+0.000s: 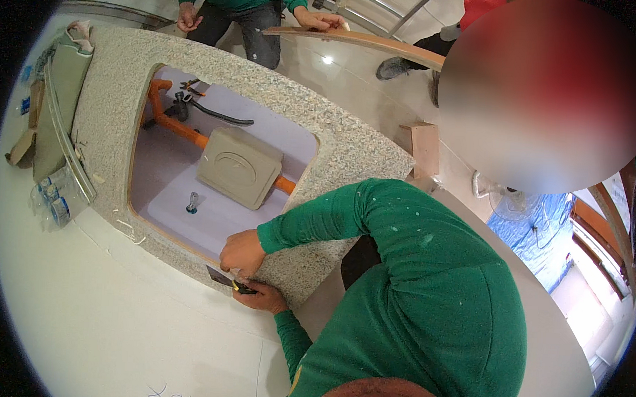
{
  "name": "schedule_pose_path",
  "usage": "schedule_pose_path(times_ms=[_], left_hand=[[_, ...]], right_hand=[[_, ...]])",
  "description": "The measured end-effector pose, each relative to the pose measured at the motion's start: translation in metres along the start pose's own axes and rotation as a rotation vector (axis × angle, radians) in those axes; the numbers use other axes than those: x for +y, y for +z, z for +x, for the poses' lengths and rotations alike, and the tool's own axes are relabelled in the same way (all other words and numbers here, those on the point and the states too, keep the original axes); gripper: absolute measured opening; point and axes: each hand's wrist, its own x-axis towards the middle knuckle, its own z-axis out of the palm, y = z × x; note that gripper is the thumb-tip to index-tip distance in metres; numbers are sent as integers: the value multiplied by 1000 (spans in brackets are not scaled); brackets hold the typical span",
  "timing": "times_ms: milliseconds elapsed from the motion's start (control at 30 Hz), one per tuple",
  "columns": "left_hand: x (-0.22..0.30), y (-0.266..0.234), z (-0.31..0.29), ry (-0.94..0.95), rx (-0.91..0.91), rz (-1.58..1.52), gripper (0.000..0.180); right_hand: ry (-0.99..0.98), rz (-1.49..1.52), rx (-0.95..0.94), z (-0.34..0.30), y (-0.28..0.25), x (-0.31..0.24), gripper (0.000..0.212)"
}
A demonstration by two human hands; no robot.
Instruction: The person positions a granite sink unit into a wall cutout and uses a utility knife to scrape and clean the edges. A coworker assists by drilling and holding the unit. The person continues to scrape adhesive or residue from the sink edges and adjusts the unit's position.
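Observation:
Neither my left hand nor my right hand shows. Below me a co-worker in a green sweater leans over a speckled stone countertop [348,150]. Both of that person's hands [244,255] meet at the near rim of its rectangular cutout. The lower one grips a small yellow-and-black tool [242,287], its kind unclear. A dark flat piece [219,275] sits beside it at the edge. Inside the cutout, an orange pipe [180,130] runs to a beige lidded box [240,168]. A black hose [223,117], pliers [193,88] and a small metal fitting [192,202] lie around it.
Bottles in plastic wrap [52,202] and a folded green sheet [60,119] lie at the left. Across the counter, a second person in green holds a curved wooden strip [379,44]. Another person stands at the right, near blue sheeting [530,230]. A metal ladder [380,12] is behind.

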Motion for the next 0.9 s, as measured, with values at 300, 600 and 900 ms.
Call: schedule_pose_path(times_ms=[300,600,900], left_hand=[[3,1,1,75,52,-4,44],[3,1,1,32,30,-9,47],[2,1,1,97,56,4,47]], right_hand=[[-44,25,99,5,10,11,40],[-42,-51,60,6,6,7,38],[6,-49,-1,3,-1,-1,33]])
